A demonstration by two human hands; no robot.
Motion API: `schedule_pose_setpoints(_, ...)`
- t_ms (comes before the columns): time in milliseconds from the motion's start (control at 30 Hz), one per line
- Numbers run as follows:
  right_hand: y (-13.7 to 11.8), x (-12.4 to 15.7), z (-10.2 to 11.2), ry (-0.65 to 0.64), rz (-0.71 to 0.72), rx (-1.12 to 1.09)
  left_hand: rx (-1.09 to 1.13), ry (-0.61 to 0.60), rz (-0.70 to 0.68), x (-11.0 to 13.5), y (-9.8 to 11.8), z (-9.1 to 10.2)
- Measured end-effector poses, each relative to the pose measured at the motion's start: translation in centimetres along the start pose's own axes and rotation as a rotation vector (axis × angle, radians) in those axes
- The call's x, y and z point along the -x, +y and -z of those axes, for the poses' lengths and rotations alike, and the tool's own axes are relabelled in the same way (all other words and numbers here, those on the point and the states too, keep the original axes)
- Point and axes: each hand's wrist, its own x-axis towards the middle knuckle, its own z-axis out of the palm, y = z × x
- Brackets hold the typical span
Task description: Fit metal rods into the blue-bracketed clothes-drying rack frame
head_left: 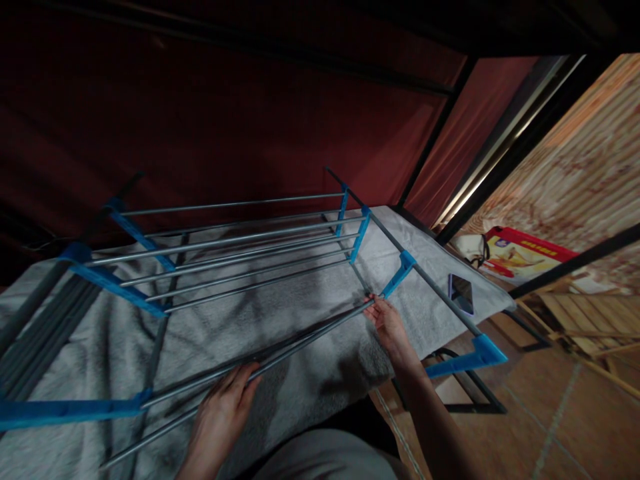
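Note:
A rack of grey metal tubes joined by blue plastic brackets lies across a grey fleece blanket. My left hand is closed around a loose-looking grey tube, whose near left end hangs free over the blanket. Another tube runs close beside it, its left end at a blue bracket. With fingers and thumb, my right hand pinches the tube's right end, just by a blue bracket on the right-hand post. Whether that end sits inside the bracket is hidden by my fingers.
Several spare tubes lie at the left. A phone rests on the blanket at the right. Beyond it are a red and yellow box and a slatted wooden piece. Dark metal frame bars and a red cloth wall stand behind.

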Motion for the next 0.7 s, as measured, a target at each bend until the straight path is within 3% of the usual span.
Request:
schedule_pose_setpoints(467, 0.1, 0.1, 0.5, -0.032, -0.022, 0.008, -0.073, -0.040, -0.012, -1.4, 0.1, 0.8)
schedule_pose_setpoints(700, 0.9, 0.9, 1.1, -0.099, -0.079, 0.119, -0.120, -0.172, 0.072, -1.9, 2.5, 1.9)
